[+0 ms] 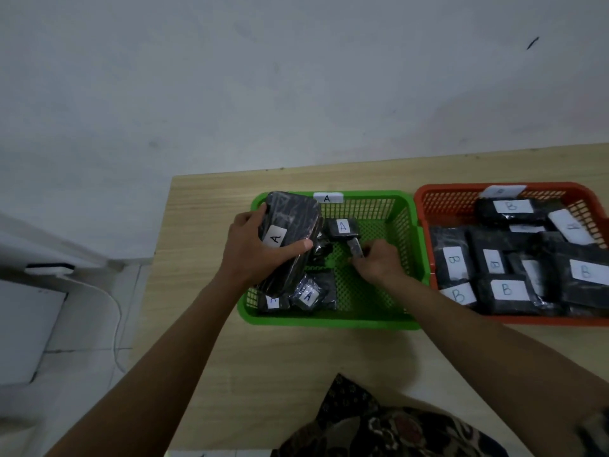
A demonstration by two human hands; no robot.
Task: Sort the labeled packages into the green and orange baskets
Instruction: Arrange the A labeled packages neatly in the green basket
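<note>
A green basket (329, 321) tagged A sits mid-table. My left hand (253, 249) grips a large black package labeled A (293, 219), tilted over the basket's left side. My right hand (375, 262) is inside the basket, fingers pinched on a small dark package (356, 247). Another A package (342, 227) lies at the back of the basket, and two small A packages (308, 295) lie at its front left. The orange basket (425, 199) on the right holds several black packages labeled B (506, 290).
The wooden table (296, 351) ends at the left, with a white floor, a cable and a white appliance (19, 324) beyond. A grey wall stands behind. My patterned clothing (379, 427) shows at the near edge.
</note>
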